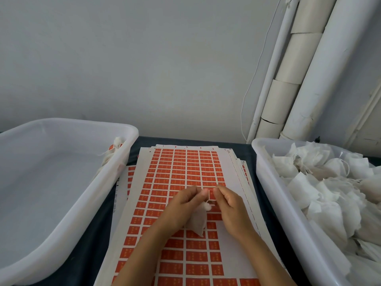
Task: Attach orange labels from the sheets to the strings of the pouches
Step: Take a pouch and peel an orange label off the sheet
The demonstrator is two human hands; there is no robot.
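A stack of white sheets covered in orange labels (181,172) lies in the middle of the dark table. Over it my left hand (181,205) holds a small white pouch (196,222), which hangs below the palm, its gathered neck near the fingers. My right hand (228,205) meets the left at the fingertips. Between them both hands pinch the pouch's thin string and an orange label (211,194). How the label sits on the string is too small to tell.
A large translucent white tub (61,205) stands on the left, holding a labelled pouch (113,151) at its far right corner. Another white tub (266,176) on the right is heaped with white pouches (321,188). White pipes and cardboard tubes (292,79) lean against the wall behind.
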